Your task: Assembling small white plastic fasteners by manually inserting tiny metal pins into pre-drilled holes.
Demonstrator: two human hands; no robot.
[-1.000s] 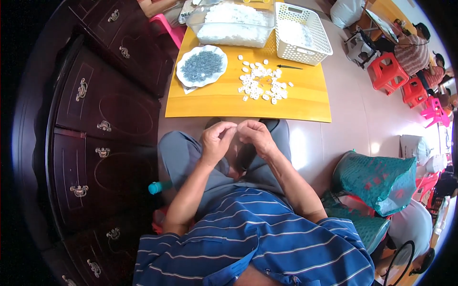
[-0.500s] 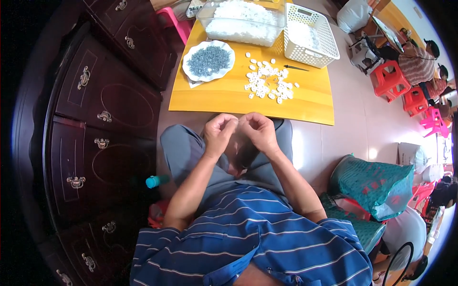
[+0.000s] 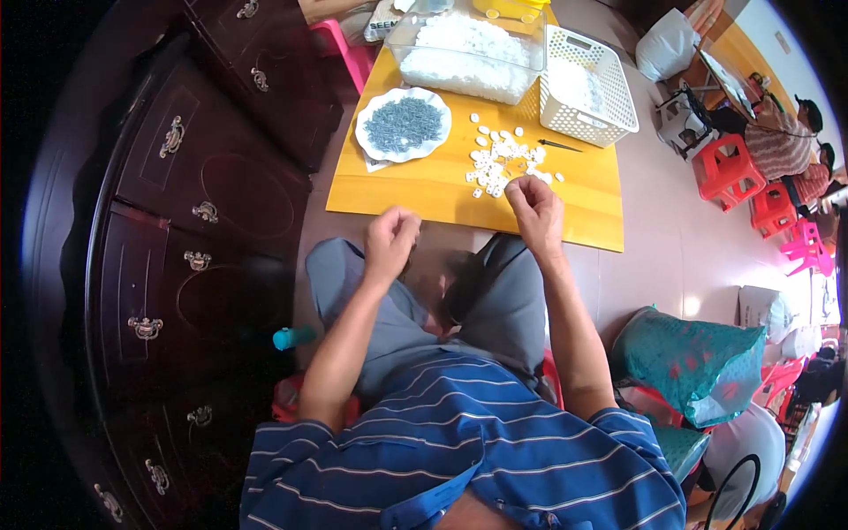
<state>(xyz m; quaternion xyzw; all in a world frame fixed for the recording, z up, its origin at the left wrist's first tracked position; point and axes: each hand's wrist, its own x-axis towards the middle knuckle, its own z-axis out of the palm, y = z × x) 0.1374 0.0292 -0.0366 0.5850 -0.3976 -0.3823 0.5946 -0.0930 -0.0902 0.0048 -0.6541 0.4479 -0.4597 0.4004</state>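
Observation:
My left hand (image 3: 389, 246) is raised over my left knee, just off the table's front edge, its fingers curled and closed. Whatever it may hold is too small or hidden to make out. Over the front part of the yellow wooden table (image 3: 583, 203) is my right hand (image 3: 541, 214), thumb and forefinger drawn together at the near side of a scatter of small white oval pieces (image 3: 488, 168). Anything between those fingertips does not show. A white wavy-rimmed plate (image 3: 361, 132), heaped with thin dark grey pieces (image 3: 404, 124), sits left of the white ones.
Behind stand a clear bin (image 3: 534, 75) of white pieces and a white perforated basket (image 3: 609, 132). A slim black tool (image 3: 560, 145) lies before the basket. Dark drawers (image 3: 238, 221) line the left; green sacks (image 3: 693, 353) and red stools (image 3: 729, 172) are at right, with people beyond.
My hands, close together before, have parted. The right one has moved forward and right over the table to the white pieces; the left has shifted slightly left. The view has shifted a little.

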